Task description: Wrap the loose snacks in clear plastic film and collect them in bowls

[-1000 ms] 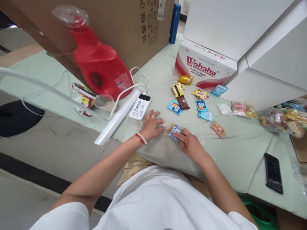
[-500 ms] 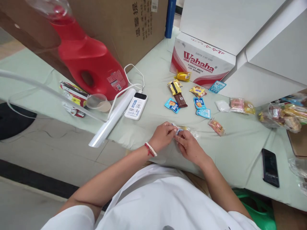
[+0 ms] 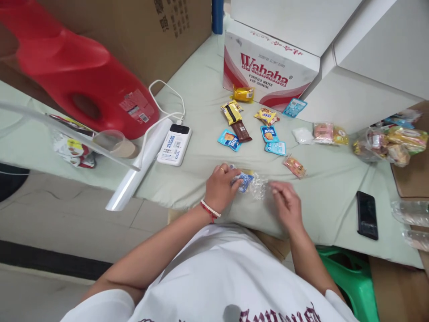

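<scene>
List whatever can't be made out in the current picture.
In the head view:
Blue packet: partly covered by the left hand.
Right hand: fingertips blurred; contact with the clear wrapper unclear.
Red jug: top cut off by the picture's edge.
Shirt lettering: cut off by the bottom edge.

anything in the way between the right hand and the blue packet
Only some clear crinkled plastic shows between the right hand and the blue packet; whether that hand touches the plastic is unclear. The left hand covers part of the packet's opposite end.
</scene>
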